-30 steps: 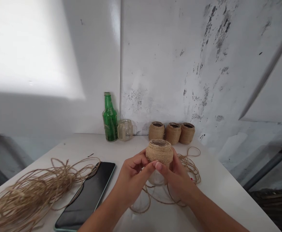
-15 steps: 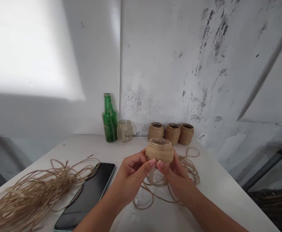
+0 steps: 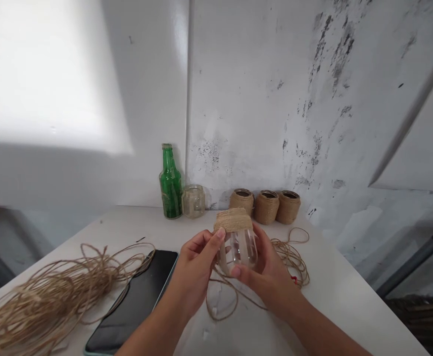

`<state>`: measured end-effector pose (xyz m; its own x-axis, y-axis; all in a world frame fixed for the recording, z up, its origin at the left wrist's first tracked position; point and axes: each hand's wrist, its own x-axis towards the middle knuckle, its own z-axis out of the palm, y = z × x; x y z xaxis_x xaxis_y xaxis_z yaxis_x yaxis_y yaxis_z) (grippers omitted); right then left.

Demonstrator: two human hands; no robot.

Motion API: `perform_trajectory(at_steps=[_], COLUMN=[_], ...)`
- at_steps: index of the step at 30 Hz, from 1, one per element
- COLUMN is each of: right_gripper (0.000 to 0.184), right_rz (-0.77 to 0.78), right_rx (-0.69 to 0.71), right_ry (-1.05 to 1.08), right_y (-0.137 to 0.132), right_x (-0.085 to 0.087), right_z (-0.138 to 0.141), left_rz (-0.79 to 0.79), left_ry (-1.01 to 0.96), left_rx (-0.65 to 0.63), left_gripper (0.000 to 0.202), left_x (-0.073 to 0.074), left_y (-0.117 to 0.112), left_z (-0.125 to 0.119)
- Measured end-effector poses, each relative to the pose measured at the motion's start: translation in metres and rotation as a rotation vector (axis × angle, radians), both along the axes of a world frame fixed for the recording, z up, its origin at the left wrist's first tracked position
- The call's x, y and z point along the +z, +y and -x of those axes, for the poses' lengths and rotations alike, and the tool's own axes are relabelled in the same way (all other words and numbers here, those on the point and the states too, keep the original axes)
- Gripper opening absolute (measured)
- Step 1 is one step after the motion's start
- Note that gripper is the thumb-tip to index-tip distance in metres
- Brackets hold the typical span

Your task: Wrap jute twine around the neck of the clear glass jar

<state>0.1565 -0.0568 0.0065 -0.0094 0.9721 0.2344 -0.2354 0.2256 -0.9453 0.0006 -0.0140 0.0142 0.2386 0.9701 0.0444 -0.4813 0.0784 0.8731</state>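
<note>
Between my two hands is a clear glass jar [image 3: 241,249], its upper part wound with jute twine [image 3: 234,220] and its lower part bare. My left hand [image 3: 197,269] grips it at the left, thumb on the lower edge of the winding. Around the right side and base goes my right hand [image 3: 270,274], its thumb near the bottom of the glass. The jar tips slightly away, so its mouth is hidden. Loose twine [image 3: 223,309] loops on the table below the jar, and more coils [image 3: 292,259] lie beside my right hand.
On the white table [image 3: 335,296] a big twine bundle [image 3: 64,291] lies left, partly over a black phone [image 3: 138,301]. At the wall stand a green bottle [image 3: 170,190], a bare glass jar [image 3: 193,202] and three twine-wrapped jars [image 3: 266,207]. Something small and red [image 3: 294,280] lies by the coils.
The jar has tilted so its mouth no longer shows and more bare glass does. My right thumb has moved from the winding down towards the base; my left thumb stays near the winding.
</note>
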Motion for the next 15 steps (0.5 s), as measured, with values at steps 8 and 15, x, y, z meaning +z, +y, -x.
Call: perform_trajectory(at_steps=[8,15], right_gripper=[0.061,0.068], right_rz=[0.025,0.007], right_rx=[0.042,0.008], right_ry=[-0.004,0.052], right_y=[0.0052,0.0032], right_x=[-0.0014,0.0011], right_z=[-0.0013,-0.0029], left_rz=[-0.037,-0.116], left_ry=[-0.001,-0.020], left_rx=[0.025,0.002], left_gripper=[0.050,0.049], left_x=[-0.0019,0.0004], left_y=[-0.0021,-0.0005], left_z=[-0.0028,0.0002])
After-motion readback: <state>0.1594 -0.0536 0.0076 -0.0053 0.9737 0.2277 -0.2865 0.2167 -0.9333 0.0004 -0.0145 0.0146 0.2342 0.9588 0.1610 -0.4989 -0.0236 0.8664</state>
